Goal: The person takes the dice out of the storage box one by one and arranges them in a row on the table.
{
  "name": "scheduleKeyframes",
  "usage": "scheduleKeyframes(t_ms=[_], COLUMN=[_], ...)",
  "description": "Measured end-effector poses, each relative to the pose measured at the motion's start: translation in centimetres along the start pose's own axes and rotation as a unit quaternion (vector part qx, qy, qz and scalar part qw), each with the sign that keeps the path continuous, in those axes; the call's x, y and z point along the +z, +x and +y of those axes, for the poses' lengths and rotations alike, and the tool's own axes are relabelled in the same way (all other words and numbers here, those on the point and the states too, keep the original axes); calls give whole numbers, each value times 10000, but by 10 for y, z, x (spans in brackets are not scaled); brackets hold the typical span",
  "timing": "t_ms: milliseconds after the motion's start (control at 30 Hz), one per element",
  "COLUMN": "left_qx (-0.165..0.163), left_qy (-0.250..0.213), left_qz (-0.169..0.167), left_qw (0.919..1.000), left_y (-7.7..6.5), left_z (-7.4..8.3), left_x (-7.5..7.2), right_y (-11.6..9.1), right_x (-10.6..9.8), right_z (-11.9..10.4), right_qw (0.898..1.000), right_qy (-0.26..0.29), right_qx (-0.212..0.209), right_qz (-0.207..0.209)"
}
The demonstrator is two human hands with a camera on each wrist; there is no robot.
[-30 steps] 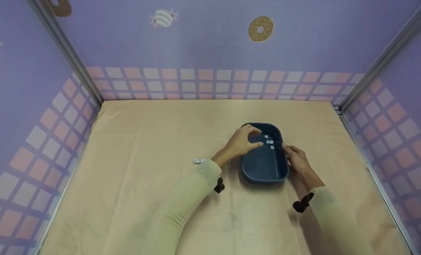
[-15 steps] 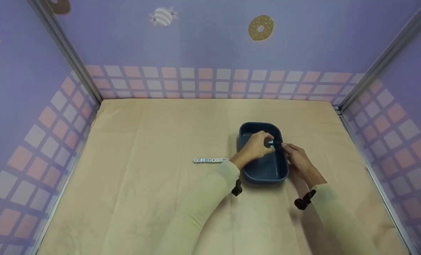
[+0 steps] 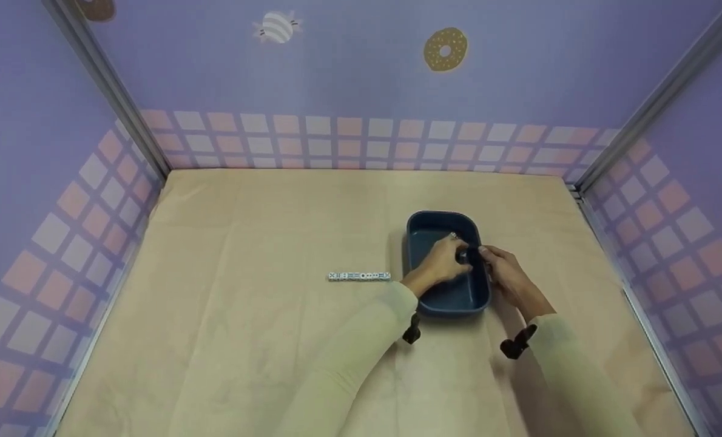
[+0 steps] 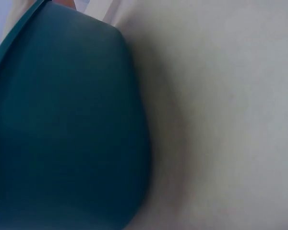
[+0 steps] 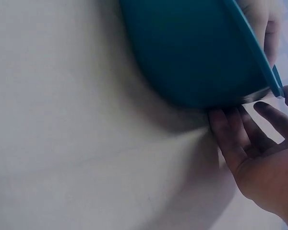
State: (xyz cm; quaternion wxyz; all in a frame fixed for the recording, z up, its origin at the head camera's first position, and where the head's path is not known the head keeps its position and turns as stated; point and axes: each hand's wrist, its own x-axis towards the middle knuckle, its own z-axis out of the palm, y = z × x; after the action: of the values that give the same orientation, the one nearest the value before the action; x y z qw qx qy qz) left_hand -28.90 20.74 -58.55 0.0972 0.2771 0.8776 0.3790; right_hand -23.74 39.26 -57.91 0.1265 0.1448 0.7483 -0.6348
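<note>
A deep blue rectangular plastic bin (image 3: pixel 455 312) with rounded corners stands on the cloth, right of centre. Reaching over its left side, my left hand (image 3: pixel 443 260) has its fingers bent down inside around some small white dice. One die (image 3: pixel 454 235) shows beyond the knuckles; whether the fingertips pinch another I cannot tell. My right hand (image 3: pixel 506 272) grips the bin's right side, thumb at the rim and fingers against the outer wall, as the right wrist view shows. Left of the bin lies a straight row of dice (image 3: pixel 359 277), side by side on the cloth.
A beige cloth (image 3: pixel 264 315) covers the table. Patterned purple panels (image 3: pixel 361 79) close in the back and both sides. The left wrist view is filled mostly by the bin's outer wall (image 4: pixel 72 120) and pale cloth.
My left hand has moved right and down into the bin, over the dice, with its fingers drawing together. The full row of dice has come into view. The right hand stays on the bin.
</note>
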Motion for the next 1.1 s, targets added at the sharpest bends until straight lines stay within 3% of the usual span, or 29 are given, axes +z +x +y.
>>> scheduleKeyframes(t_ms=[300, 600, 800, 933, 1100], left_qx=[96, 155, 269, 508, 931], left_qy=[292, 619, 863, 930, 685], left_qz=[-71, -260, -97, 77, 86], left_qw=[9995, 9976, 9959, 9943, 9933], left_y=[-2, 1, -2, -5, -12], left_z=[-2, -7, -1, 9, 22], left_x=[4, 6, 4, -6, -30], right_y=[1, 1, -1, -2, -3], right_x=[1, 2, 0, 0, 0], right_z=[2, 1, 1, 1, 2], right_qw=[9997, 9998, 9997, 9998, 9999], right_qy=[26, -15, -104, -135, 7], right_qx=[219, 168, 181, 138, -28], right_qz=[75, 115, 80, 7, -138])
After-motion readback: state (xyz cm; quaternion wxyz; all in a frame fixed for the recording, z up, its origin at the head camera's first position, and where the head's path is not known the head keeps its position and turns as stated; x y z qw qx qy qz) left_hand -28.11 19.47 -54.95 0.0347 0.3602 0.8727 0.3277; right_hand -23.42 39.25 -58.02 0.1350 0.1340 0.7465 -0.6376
